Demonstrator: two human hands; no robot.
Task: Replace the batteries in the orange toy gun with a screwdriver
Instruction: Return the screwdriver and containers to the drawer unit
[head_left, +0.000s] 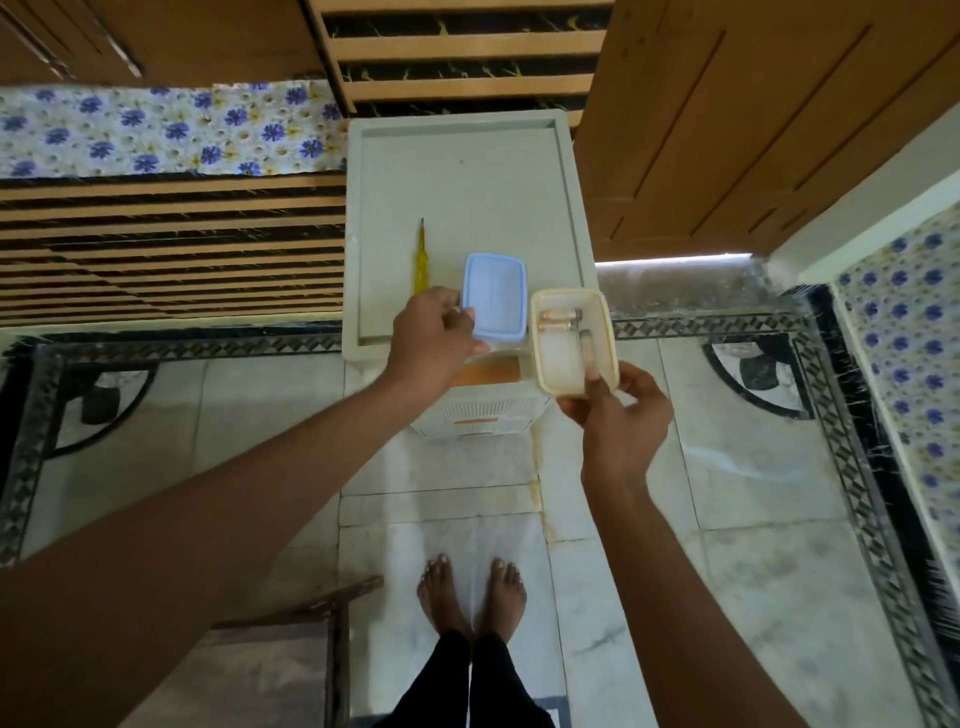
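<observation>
Batteries (560, 320) lie loose in the cream tub (602, 332): two side by side at its far end and what looks like a third along its right wall; the right thumb (594, 376) hooks over the tub's near wall while the other fingers curl beneath, so the right hand (621, 415) pinches the tub by one end and holds it level, probably to keep the cells from rolling out. The left fingers (465, 317) curl round the near-left corner of the blue lid (493, 296); the left hand (431, 343) grips it by that corner, seemingly parting it from the tub so the cells can be reached.

Outward from the hands, the white cabinet top (467, 182) serves as the work surface; the lid sits over its near-right part, the tub juts past its near-right corner, and the yellow screwdriver (420, 265) lies on its left half, tip pointing away, handle toward the person for an easy pick-up. An orange shape (488, 371) shows at the cabinet top's near edge, half hidden by the left hand and lid; it may be the toy gun, though I cannot tell.

The tub is thin, milky, rounded plastic; the lid is soft-cornered and matte with a raised rim; the cabinet top is moulded with a lipped border; the screwdriver's handle is translucent and slim.
</observation>
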